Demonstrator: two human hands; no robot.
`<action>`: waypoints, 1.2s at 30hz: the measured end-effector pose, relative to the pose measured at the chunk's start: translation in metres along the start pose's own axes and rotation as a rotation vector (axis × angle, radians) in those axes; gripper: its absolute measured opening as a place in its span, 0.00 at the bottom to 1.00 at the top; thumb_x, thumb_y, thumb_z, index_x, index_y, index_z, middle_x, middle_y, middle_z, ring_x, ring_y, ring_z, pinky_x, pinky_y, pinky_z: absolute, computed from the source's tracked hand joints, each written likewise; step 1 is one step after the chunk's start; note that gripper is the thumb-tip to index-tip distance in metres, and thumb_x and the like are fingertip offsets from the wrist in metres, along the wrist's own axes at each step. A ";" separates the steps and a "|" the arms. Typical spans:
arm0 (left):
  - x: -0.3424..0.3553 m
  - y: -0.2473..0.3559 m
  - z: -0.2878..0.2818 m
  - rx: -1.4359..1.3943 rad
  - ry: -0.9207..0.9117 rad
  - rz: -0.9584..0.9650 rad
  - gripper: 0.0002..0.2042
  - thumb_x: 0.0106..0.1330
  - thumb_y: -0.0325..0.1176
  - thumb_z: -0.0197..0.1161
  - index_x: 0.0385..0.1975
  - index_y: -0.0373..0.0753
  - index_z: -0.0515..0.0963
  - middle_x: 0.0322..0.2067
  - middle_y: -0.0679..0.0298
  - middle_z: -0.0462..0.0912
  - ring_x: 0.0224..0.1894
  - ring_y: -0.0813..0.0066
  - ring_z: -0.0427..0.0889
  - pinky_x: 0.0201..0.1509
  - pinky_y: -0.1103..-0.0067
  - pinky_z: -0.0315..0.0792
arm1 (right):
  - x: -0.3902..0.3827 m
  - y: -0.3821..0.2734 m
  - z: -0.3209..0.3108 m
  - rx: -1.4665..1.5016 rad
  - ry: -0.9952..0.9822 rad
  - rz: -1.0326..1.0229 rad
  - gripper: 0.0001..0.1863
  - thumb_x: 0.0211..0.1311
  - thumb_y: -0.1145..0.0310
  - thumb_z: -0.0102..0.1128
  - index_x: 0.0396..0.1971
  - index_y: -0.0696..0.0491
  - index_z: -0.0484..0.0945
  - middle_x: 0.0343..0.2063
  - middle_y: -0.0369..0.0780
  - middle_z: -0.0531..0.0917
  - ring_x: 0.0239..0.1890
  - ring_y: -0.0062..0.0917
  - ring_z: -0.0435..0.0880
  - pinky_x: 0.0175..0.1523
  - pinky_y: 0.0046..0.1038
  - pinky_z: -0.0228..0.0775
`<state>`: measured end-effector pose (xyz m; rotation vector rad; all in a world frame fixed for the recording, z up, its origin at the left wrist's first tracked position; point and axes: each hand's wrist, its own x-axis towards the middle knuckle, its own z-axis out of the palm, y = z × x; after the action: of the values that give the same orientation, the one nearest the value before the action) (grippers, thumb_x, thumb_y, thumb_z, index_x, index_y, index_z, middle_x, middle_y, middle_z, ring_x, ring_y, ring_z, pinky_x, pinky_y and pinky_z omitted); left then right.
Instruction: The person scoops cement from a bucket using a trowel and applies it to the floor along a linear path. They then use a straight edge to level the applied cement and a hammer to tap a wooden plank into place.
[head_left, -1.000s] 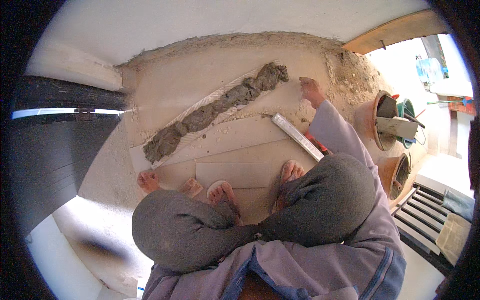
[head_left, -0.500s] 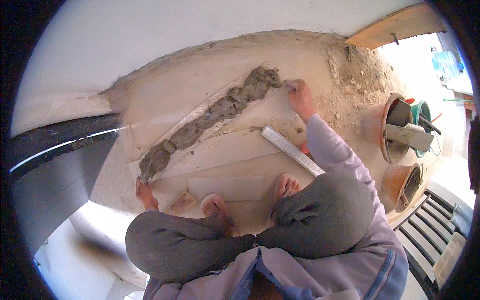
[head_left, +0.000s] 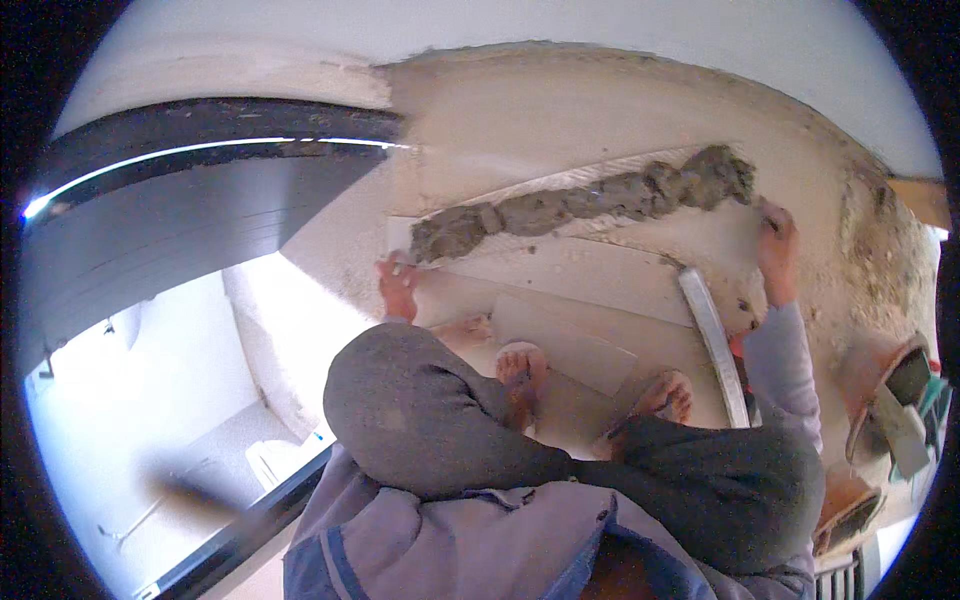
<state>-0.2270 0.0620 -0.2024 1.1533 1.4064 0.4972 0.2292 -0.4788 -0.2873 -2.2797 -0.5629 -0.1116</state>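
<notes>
A long, narrow light-coloured strip, probably tile (head_left: 402, 234), lies slantwise across the dusty floor, its right end farther off. Along its top runs a lumpy ridge of wet grey mortar (head_left: 575, 205), with combed lines showing at the strip's far edge. My left hand (head_left: 397, 287) is closed on the near left end, fingertips by the mortar. At the far right end, my right hand (head_left: 778, 250) pinches the edge, partly blurred. Whether the strip is lifted off the floor I cannot tell. My bare feet (head_left: 522, 375) are between the strip and my knees.
A silver straight bar (head_left: 715, 345) lies by my right forearm. Flat pale pieces (head_left: 565, 345) lie before my feet. Buckets (head_left: 885, 375) and a flat-bladed tool (head_left: 900, 435) stand at the right. A dark panel (head_left: 190, 215) borders the left; a white wall (head_left: 650, 25) rises behind.
My view has turned, so the strip and both hands appear farther right and the strip lies more level. Both hands keep to the strip's ends.
</notes>
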 end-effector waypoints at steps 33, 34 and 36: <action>0.076 0.055 0.098 0.233 -0.297 -0.113 0.20 0.72 0.54 0.44 0.32 0.41 0.66 0.28 0.67 0.70 0.30 0.74 0.70 0.41 0.74 0.75 | 0.032 -0.052 -0.043 0.135 -0.044 0.509 0.19 0.53 0.68 0.55 0.44 0.61 0.80 0.33 0.45 0.81 0.37 0.26 0.77 0.45 0.27 0.69; 0.085 0.058 0.100 0.294 -0.341 -0.041 0.20 0.72 0.54 0.44 0.33 0.40 0.67 0.28 0.67 0.70 0.30 0.74 0.70 0.41 0.75 0.74 | 0.035 -0.060 -0.043 0.221 -0.013 0.584 0.19 0.54 0.68 0.55 0.45 0.62 0.79 0.34 0.44 0.81 0.37 0.25 0.77 0.44 0.27 0.69; 0.115 0.062 0.090 0.421 -0.417 0.089 0.21 0.72 0.55 0.44 0.35 0.39 0.68 0.29 0.66 0.72 0.31 0.74 0.71 0.41 0.76 0.74 | 0.043 -0.075 -0.042 0.396 0.047 0.727 0.20 0.55 0.68 0.55 0.45 0.64 0.78 0.35 0.42 0.81 0.37 0.24 0.76 0.44 0.27 0.69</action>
<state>-0.1016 0.1565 -0.2271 1.5585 1.1218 0.0060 0.2398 -0.4475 -0.1967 -1.9497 0.2709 0.2799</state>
